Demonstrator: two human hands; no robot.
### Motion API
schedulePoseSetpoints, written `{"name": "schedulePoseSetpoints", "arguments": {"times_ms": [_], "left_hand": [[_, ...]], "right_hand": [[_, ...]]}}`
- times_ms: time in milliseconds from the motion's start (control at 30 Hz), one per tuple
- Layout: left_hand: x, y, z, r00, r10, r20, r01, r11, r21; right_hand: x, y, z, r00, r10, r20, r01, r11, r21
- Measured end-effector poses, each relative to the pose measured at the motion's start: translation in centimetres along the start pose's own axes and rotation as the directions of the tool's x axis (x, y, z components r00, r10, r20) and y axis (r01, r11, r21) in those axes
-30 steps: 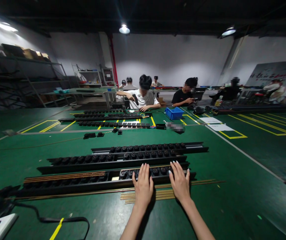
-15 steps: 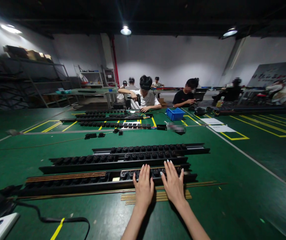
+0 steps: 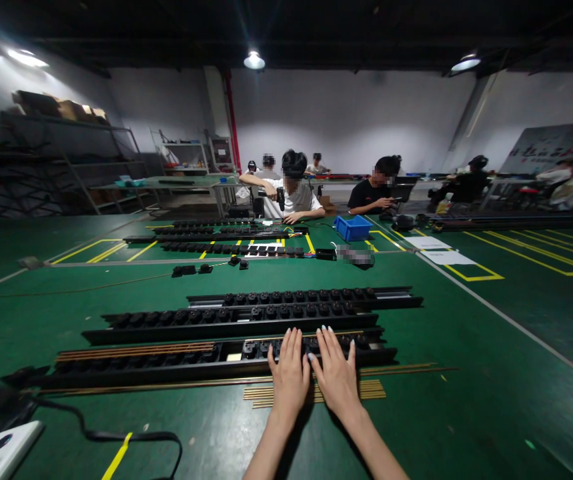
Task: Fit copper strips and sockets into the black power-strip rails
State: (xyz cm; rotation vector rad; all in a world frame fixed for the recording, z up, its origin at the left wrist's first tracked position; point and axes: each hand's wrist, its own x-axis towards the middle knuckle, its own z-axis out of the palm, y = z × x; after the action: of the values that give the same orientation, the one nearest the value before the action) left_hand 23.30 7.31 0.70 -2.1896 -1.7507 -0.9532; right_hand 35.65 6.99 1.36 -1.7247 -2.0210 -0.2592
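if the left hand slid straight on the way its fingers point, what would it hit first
Probably the middle black rail, just beyond the left hand's fingertips. Its height over the nearest black rail is unclear, so it might pass above.

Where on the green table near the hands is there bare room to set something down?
Bare green tabletop shows right of the right forearm, and between the black cable and left forearm. Crowded: around the left hand and right hand, with long black rails and thin brass-coloured rods.
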Motion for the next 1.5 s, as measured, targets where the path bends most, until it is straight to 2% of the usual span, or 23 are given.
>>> {"name": "schedulePoseSetpoints", "arguments": {"times_ms": [133, 333, 533, 733, 933, 1100, 1200, 1300, 1500], "left_hand": [[0.0, 0.0, 0.0, 1.000, -0.015, 0.015, 0.015, 0.999, -0.029], [0.0, 0.0, -0.1, 1.000, -0.010, 0.026, 0.010, 1.000, -0.017], [-0.1, -0.2, 0.4, 1.000, 0.005, -0.014, -0.005, 1.000, 0.017], [-0.2, -0.2, 0.6, 1.000, 0.003, -0.005, -0.003, 0.999, 0.037], [0.0, 0.1, -0.2, 1.000, 0.003, 0.031, -0.005, 0.998, 0.060], [0.9, -0.1, -1.9, 0.994, 0.054, 0.097, -0.059, 0.996, 0.059], [1.2, 0.3, -2.7, 0.999, -0.011, 0.050, 0.006, 0.996, 0.085], [0.9, 0.7, -2.6, 0.997, -0.082, -0.004, 0.082, 0.993, 0.087], [0.2, 0.4, -1.8, 0.995, -0.098, 0.036, 0.095, 0.993, 0.064]], "right_hand": [[0.3, -0.4, -0.3, 1.000, 0.025, 0.008, -0.025, 1.000, 0.011], [0.2, -1.4, -0.5, 0.999, -0.041, 0.013, 0.040, 0.999, 0.034], [0.6, -2.4, -0.9, 1.000, 0.002, 0.030, -0.003, 0.998, 0.059], [0.0, -2.3, 0.5, 0.999, -0.043, 0.006, 0.042, 0.995, 0.090], [-0.1, -2.1, 1.4, 0.993, -0.042, -0.111, 0.054, 0.993, 0.110], [-0.1, -1.9, 1.8, 0.992, -0.053, -0.112, 0.066, 0.991, 0.117], [-0.2, -1.5, 2.2, 0.991, -0.080, -0.103, 0.091, 0.991, 0.101], [-0.4, -1.4, 2.5, 0.989, -0.102, -0.109, 0.112, 0.990, 0.091], [-0.3, -1.6, 2.4, 0.989, -0.075, -0.129, 0.088, 0.992, 0.094]]}}
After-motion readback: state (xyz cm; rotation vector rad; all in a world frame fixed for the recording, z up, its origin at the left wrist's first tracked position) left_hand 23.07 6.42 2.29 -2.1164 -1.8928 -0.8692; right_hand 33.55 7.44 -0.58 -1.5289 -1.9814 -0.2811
